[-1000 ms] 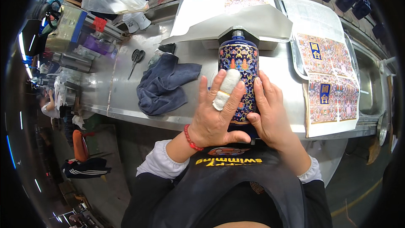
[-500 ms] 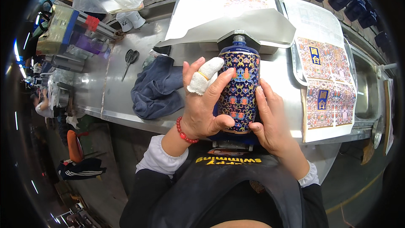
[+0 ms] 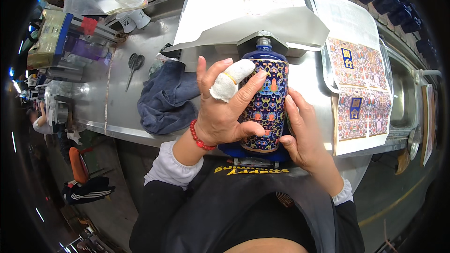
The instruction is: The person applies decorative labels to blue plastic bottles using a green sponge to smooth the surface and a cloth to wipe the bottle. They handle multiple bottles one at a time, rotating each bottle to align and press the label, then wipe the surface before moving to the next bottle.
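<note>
Vase, dark blue with many-coloured floral pattern, lying along a metal workbench just ahead of my body, neck pointing away. My left hand, one finger wrapped in white bandage, cups its left flank with fingers spread; my right hand presses flat on its right flank. Crumpled blue cloth just left; scissors beyond. Printed decal sheets lie right.
</note>
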Action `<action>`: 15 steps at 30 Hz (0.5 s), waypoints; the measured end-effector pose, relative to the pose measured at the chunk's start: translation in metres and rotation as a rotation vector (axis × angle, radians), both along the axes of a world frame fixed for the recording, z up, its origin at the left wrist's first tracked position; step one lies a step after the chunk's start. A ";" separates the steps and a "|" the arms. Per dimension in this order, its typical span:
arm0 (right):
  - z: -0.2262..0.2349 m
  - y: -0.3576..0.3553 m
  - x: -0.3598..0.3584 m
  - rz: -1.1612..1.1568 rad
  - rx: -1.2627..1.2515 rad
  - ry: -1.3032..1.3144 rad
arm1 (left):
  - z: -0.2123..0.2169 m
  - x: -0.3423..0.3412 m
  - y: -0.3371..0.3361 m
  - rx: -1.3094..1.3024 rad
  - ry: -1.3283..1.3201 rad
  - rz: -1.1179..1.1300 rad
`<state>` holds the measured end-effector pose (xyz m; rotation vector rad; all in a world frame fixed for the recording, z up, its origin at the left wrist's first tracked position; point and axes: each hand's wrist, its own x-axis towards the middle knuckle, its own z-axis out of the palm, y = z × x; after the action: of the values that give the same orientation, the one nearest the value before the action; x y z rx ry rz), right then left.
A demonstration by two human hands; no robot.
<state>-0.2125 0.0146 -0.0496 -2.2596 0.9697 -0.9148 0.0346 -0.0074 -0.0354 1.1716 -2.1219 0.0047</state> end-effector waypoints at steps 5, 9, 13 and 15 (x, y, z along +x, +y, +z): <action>0.002 -0.001 0.000 -0.033 0.002 0.026 | -0.003 0.002 0.003 -0.009 0.029 -0.011; 0.005 0.000 0.002 -0.047 0.020 0.004 | -0.005 0.003 0.008 -0.005 0.027 0.000; 0.008 0.000 0.004 -0.041 0.022 0.040 | -0.005 0.000 0.013 -0.015 -0.008 0.016; 0.008 0.000 0.005 -0.048 0.008 0.063 | -0.005 -0.002 0.014 -0.012 -0.028 0.029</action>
<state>-0.2079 0.0148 -0.0411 -2.2798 1.0570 -0.8632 0.0330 0.0068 -0.0403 1.2012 -2.1264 0.0473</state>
